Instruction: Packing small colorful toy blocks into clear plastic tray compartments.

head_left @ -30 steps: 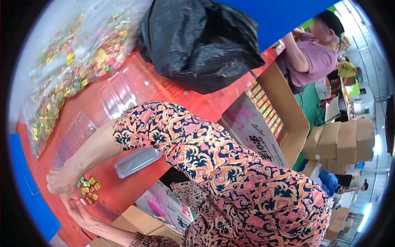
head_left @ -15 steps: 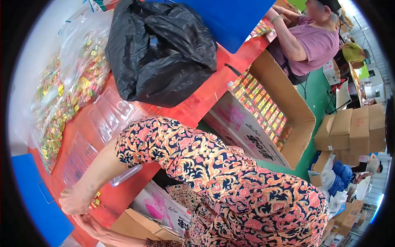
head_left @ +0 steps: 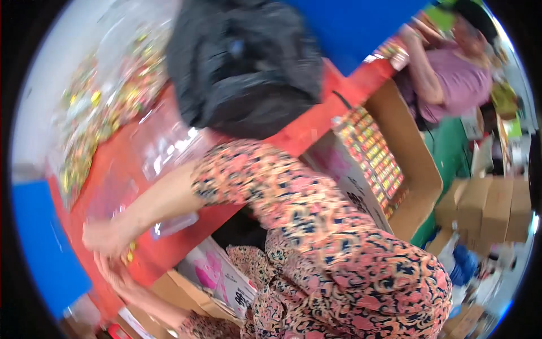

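Both my hands meet over the near left end of the red table (head_left: 186, 237). My right hand (head_left: 107, 237) is closed, its fingers curled downward and mostly out of sight. Against it, just below, is my left hand (head_left: 116, 277), its fingers pressed together and blurred; whatever they pinch is too small to make out. Several small yellow and red packets (head_left: 130, 252) lie right beside the hands. Clear plastic trays (head_left: 169, 150) rest under and beyond my right forearm. A big clear bag (head_left: 107, 96) full of small colourful packets stands at the far left.
A black plastic bag (head_left: 248, 73) sits on the table. An open carton (head_left: 415, 186) holds rows of colourful packets; another carton (head_left: 209, 274) stands below the table edge. A co-worker in a purple shirt (head_left: 463, 85) works at the upper right. Stacked cardboard boxes (head_left: 480, 209) are behind.
The view has swung and blurred, so the black bag and carton appear farther right. My hands stay together at the same table corner, the left one slightly lower against the right.
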Demonstrator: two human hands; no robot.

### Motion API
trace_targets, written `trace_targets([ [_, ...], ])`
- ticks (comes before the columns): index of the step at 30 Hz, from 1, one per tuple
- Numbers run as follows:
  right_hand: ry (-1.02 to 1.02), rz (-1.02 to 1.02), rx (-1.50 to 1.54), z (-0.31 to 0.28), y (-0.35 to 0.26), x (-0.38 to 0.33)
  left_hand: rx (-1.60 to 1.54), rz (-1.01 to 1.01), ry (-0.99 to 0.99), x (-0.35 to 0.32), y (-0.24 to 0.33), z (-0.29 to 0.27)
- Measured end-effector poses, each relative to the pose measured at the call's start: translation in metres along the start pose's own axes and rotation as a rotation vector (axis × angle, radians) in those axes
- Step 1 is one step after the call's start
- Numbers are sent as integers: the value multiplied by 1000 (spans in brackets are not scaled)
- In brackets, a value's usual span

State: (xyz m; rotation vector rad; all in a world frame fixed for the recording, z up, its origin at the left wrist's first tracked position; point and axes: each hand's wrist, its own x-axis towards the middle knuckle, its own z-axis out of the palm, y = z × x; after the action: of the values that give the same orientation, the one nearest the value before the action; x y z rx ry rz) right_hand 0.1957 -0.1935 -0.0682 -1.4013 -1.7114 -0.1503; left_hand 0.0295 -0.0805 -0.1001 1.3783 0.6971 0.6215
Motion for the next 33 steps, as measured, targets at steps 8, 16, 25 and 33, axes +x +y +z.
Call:
trace_targets([
  [8,-235,350,-189,-25,57,-32,293,146,369,-8,-7,1],
  [16,-364,386,153,-4,91,-14,700,208,539,43,-43,-76],
  [25,-310,31,177,47,96,32,1022,103,482,66,-38,-61],
  [33,-345,-132,-33,108,95,64,892,90,484,70,-37,-60],
])
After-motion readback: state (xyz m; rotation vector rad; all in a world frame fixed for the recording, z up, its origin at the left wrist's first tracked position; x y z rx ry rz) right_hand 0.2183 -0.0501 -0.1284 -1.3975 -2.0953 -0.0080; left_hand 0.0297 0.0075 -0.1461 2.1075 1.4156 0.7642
